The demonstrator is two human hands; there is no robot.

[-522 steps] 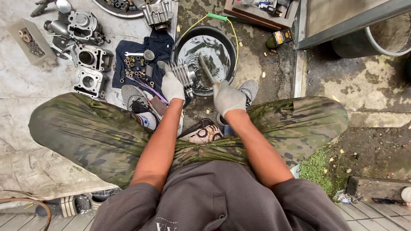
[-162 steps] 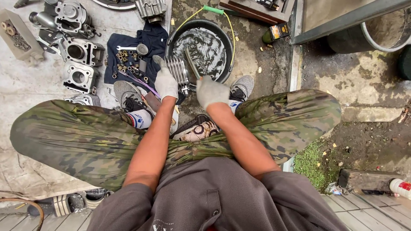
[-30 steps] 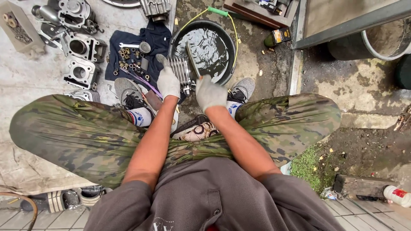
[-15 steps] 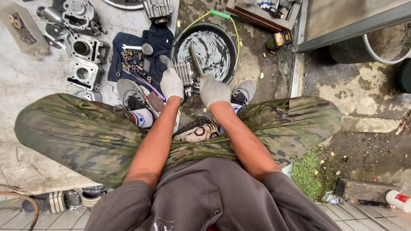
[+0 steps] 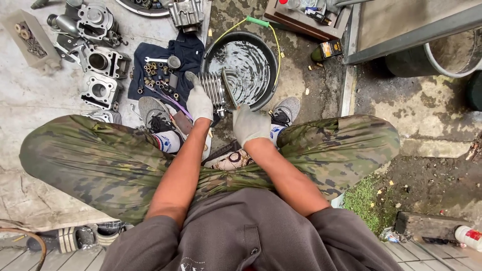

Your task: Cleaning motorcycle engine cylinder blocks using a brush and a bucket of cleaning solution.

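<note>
Stained concrete floor, seen from above a squatting person in camouflage trousers who works over a black basin [image 5: 268, 52].

Both hands wear grey gloves and sit close together at the basin's near rim: the left hand [image 5: 199, 102] is clamped on a finned metal part [image 5: 215, 90] standing at the rim, and the right hand [image 5: 249, 124] is closed around the handle of a brush [image 5: 230, 88] whose head reaches forward to just beside the fins. Ahead of the left hand lies a dark cloth [image 5: 187, 52] strewn with small bolts, and further out to its left stand grey engine cylinders [image 5: 103, 75]. Grey shoes [image 5: 153, 110] rest just below the hands, one on each side.
</note>
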